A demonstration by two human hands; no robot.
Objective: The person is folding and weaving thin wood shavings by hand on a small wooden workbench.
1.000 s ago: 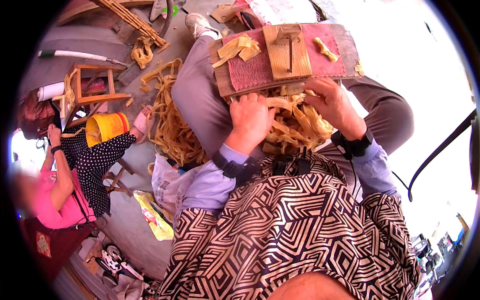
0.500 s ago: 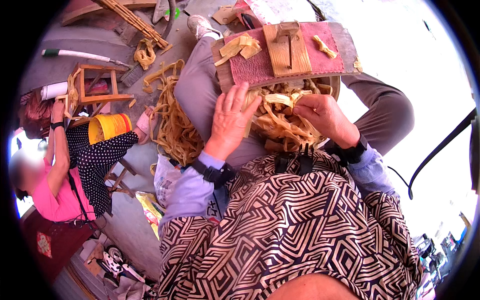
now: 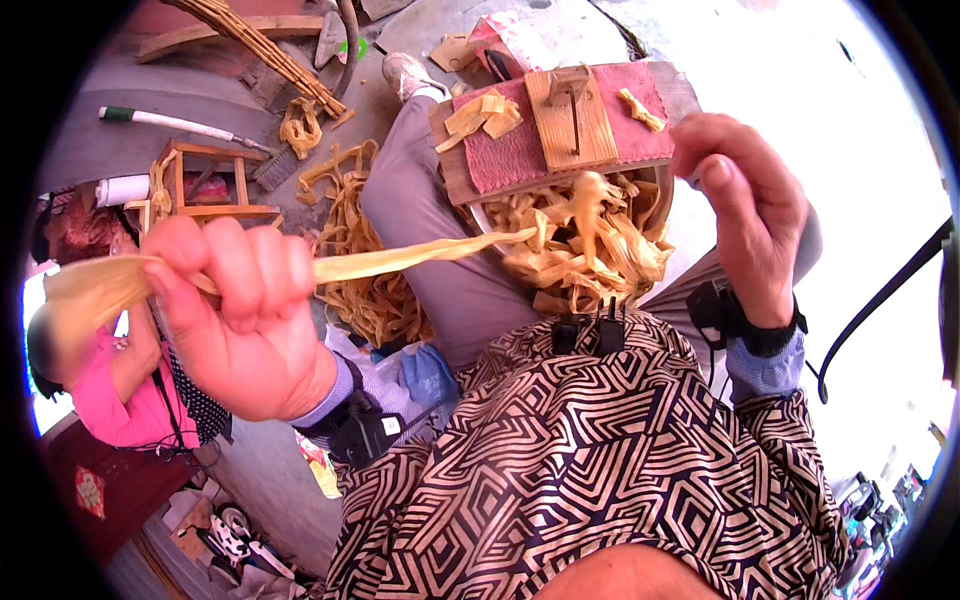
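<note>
My left hand [image 3: 235, 310], raised on the left, is closed round a long, flat, pale-yellow dried strip [image 3: 410, 258]. One end trails right over the basin; a broad part sticks out left past my fist. My right hand [image 3: 750, 205] is up at the right, its fingers curled and thumb close to them; what they hold, if anything, I cannot make out. Between my legs a basin [image 3: 668, 185] contains a heap of similar strips [image 3: 580, 265]. A blurred piece [image 3: 590, 200] hangs above the heap, touched by neither hand.
Across the basin's far side lies a board with red cloth [image 3: 500, 155] and a wooden block [image 3: 545, 115] bearing an upright metal spike. A strip bundle [image 3: 640, 110] and loose pieces [image 3: 485, 115] rest there. More strips [image 3: 370, 290] pile left; a person in pink [image 3: 125, 390] sits beyond.
My left hand has risen leftward from the basin, drawing out the long strip. My right hand has lifted away up and right. A blurred piece now shows above the heap.
</note>
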